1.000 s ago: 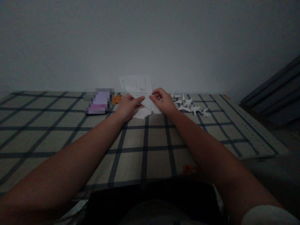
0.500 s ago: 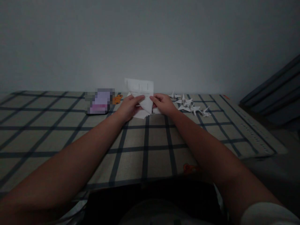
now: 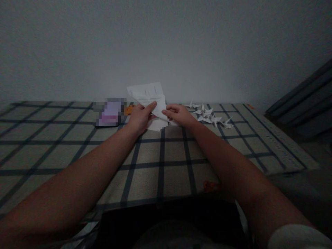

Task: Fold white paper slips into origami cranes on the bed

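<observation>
Both my arms reach far across a checked cloth [image 3: 160, 159] toward the wall. My left hand [image 3: 140, 117] pinches a white printed sheet of paper [image 3: 146, 94] and holds it lifted, tilted to the left. My right hand [image 3: 178, 114] has its fingers curled on the same sheet's lower right edge, resting over a small stack of white paper [image 3: 157, 125] on the cloth. Which fold the sheet has is hard to tell in the dim light.
Several small white folded paper cranes [image 3: 211, 117] lie just right of my right hand. A blurred purple rectangular object [image 3: 111, 112] and a small orange thing [image 3: 129, 110] sit left of my left hand. A grey wall rises behind; dark slats [image 3: 306, 100] stand at the right.
The sheet dipped lower half a second ago and has now risen again, swung leftward. My right hand has lowered and flattened a little toward the stack.
</observation>
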A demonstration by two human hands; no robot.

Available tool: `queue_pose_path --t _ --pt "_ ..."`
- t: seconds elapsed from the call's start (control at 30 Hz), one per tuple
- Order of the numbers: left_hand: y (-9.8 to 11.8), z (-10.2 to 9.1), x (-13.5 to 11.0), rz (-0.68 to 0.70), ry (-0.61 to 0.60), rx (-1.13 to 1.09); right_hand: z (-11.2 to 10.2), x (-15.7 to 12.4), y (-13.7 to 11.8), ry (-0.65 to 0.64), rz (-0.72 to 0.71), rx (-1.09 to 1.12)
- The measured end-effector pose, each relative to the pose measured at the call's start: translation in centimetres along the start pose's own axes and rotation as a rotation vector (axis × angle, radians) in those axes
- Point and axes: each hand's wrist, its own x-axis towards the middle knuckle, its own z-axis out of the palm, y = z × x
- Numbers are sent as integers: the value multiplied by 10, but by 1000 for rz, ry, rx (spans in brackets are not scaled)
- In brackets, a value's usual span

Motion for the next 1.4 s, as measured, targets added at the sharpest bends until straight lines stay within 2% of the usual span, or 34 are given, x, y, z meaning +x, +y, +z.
queue_pose_path --t 0.23,0.4,0.47,0.6,0.73,0.83,1.03,1.4 --pt "2 1 -2 -2 56 -4 -3 -3 -7 -47 79 -185" --pt "4 0 -6 -60 -55 34 -5 -5 -6 -16 43 -239" --pt "4 -1 -6 -48 -56 59 -5 -5 -6 -37 39 -237" --pt "1 -3 -5 -35 -40 104 -3 -4 -6 -45 42 -168" --pt "0 -2 -6 -70 -93 127 -2 0 -3 111 54 37" --pt "0 0 -7 -98 -120 112 -3 2 1 178 60 93" --pt "-1 -3 -4 -116 -107 78 -4 2 3 143 65 70" --pt "0 -1 -8 -63 -91 124 -5 1 -1 123 75 56"
